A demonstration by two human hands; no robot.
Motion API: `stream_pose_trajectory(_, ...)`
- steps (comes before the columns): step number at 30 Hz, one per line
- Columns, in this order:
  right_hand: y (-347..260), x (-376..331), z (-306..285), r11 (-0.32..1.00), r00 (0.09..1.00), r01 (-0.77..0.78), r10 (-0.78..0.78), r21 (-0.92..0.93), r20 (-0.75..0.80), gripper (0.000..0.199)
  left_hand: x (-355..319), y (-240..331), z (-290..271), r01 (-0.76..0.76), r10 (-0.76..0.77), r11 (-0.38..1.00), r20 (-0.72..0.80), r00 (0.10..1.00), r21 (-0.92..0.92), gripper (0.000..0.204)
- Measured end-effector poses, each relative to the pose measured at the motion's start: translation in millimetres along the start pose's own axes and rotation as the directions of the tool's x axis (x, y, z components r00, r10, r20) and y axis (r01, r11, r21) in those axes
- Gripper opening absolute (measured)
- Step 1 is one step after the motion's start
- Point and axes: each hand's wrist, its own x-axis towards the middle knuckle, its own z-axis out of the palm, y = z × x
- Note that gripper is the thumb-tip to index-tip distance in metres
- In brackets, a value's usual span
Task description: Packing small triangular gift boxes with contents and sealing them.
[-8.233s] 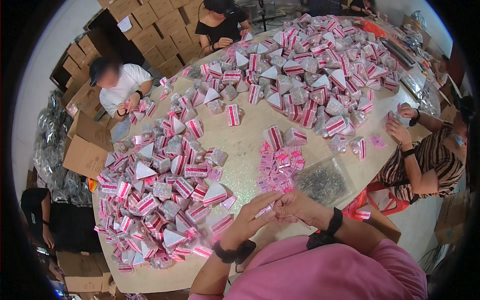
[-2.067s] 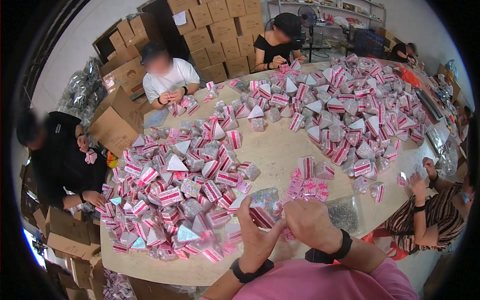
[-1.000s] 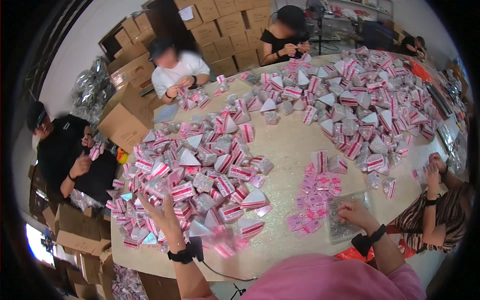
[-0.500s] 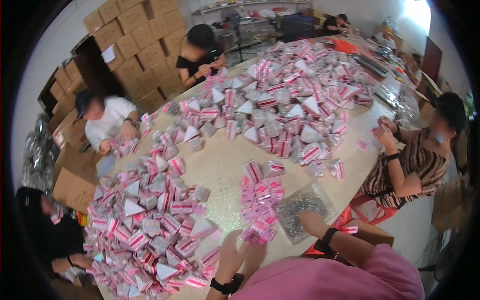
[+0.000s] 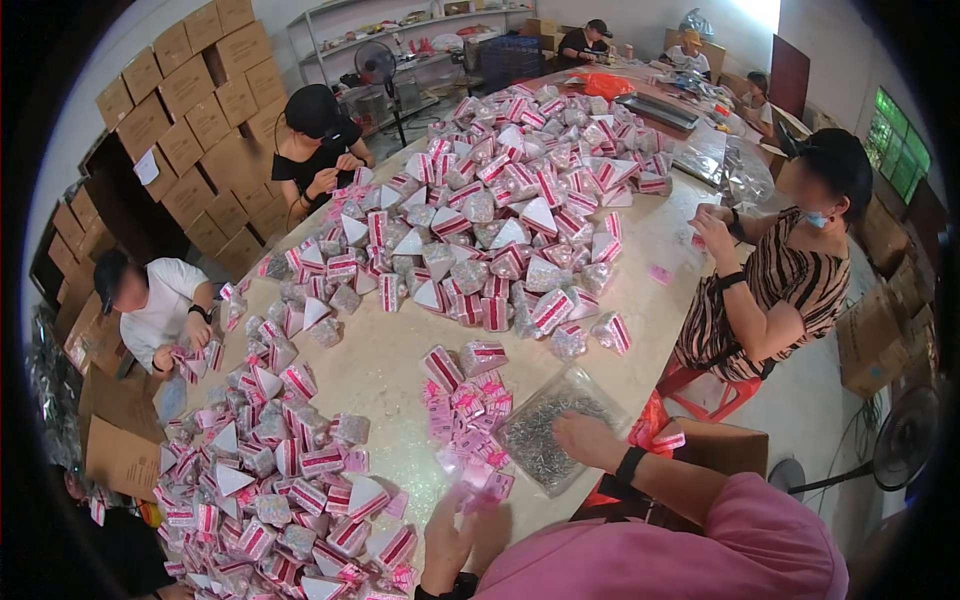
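My left hand (image 5: 448, 538) is at the table's near edge, its fingertips closed on a pink card (image 5: 494, 488), slightly blurred. Just beyond lies a loose heap of pink printed cards (image 5: 465, 412). My right hand (image 5: 585, 440) reaches into a shallow clear tray (image 5: 520, 462) filled with small silvery metal pieces (image 5: 535, 440). Its fingers are drawn together and point down; whatever they pinch is too small to see. Two wedge-shaped clear packs with pink-and-white striped bands, one of them this pack (image 5: 483, 357), rest at the far end of the card heap.
Large piles of similar wedge packs cover the table at the left (image 5: 290, 480) and farther back (image 5: 500, 220). Co-workers sit around it, one in a striped top (image 5: 765, 290) at the right. A cardboard box (image 5: 735, 450) and a fan (image 5: 905, 437) stand right of me.
The whole view has shifted, so the table appears farther left and higher. My left hand now has a pink card at its fingertips; my right hand stays at the tray of metal pieces.
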Motion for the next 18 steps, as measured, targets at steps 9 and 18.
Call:
stream_pose_trajectory(9,-63,13,-47,0.745,0.95,-0.26,0.084,0.615,0.3,0.011,53,49,24,-0.163,0.177,0.975,0.087,0.98,-0.148,0.037)
stream_pose_trajectory(18,-84,4,-52,0.512,0.925,-0.326,0.0,0.794,0.38,0.007,49,64,25,-0.081,0.12,0.981,0.226,0.967,-0.178,0.015)
